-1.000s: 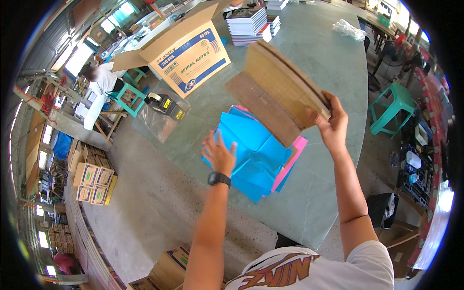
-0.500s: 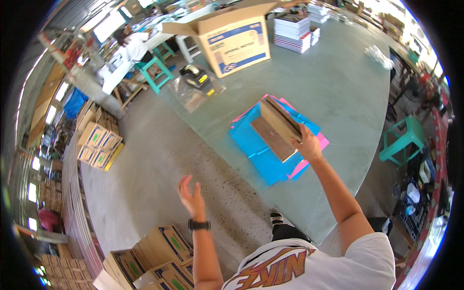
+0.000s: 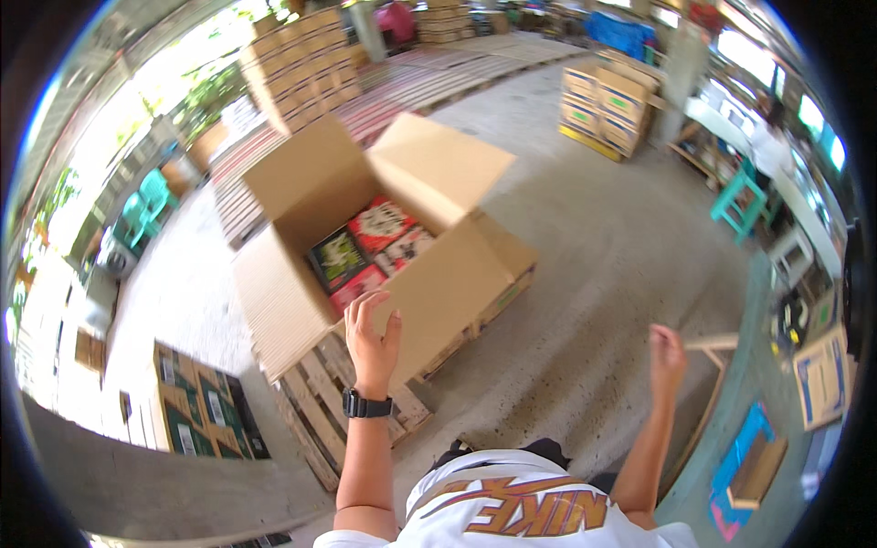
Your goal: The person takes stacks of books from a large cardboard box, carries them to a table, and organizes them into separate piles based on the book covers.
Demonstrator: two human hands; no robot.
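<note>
My left hand point(image 3: 370, 333) is raised with fingers spread, holding nothing, just in front of the near flap of a large open cardboard box point(image 3: 438, 283). Inside the box lie several colourful flat packs point(image 3: 379, 242) in red, green and white. My right hand point(image 3: 667, 352) hangs out to the right with loosely curled fingers and nothing in it, near the corner of a table point(image 3: 776, 402). On that table, at the lower right, a brown cardboard stack point(image 3: 754, 468) rests on blue sheets point(image 3: 731, 452).
The box stands on a wooden pallet point(image 3: 320, 416). Green-printed cartons point(image 3: 196, 416) lie at lower left. Stacked cartons point(image 3: 292, 64) stand at the back and more point(image 3: 607, 100) at upper right. A teal stool point(image 3: 735, 201) and another person point(image 3: 772, 137) are at right.
The view has swung from the table with the blue sheets to the open box. My right hand let go of the cardboard stack. My left hand rose toward the box.
</note>
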